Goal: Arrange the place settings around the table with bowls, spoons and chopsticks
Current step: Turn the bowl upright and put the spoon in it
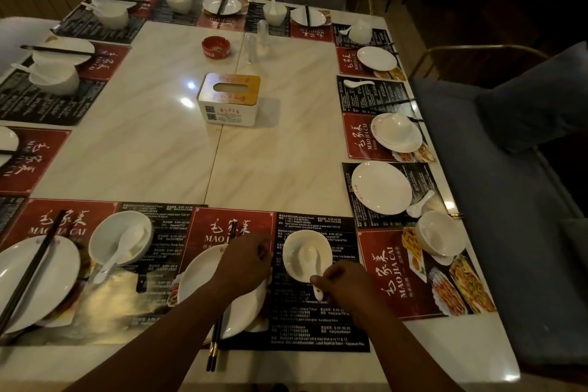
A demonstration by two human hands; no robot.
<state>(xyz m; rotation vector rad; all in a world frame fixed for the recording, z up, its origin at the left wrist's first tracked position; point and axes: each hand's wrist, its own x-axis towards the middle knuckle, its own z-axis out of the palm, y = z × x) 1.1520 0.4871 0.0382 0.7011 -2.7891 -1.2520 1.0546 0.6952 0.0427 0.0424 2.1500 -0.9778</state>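
At the near middle setting a white plate [197, 277] lies on a red and black placemat [318, 321], with black chopsticks [213, 350] laid across it. My left hand [246, 264] rests over the plate and chopsticks, fingers curled down on them. Just to the right stands a white bowl [294, 251] with a white spoon [308, 256] in it. My right hand [337, 280] pinches the spoon's handle at the bowl's near rim. The setting at the near left has a plate [54, 270], chopsticks [31, 267] and a bowl [120, 240] with a spoon.
A tissue box [227, 102] and a red ashtray [216, 47] stand mid-table. On the right side are a loose plate [381, 187], a spoon [420, 204], a bowl [440, 234], an upturned bowl on a plate [396, 132] and a lone spoon [356, 83]. Blue seats flank the right edge.
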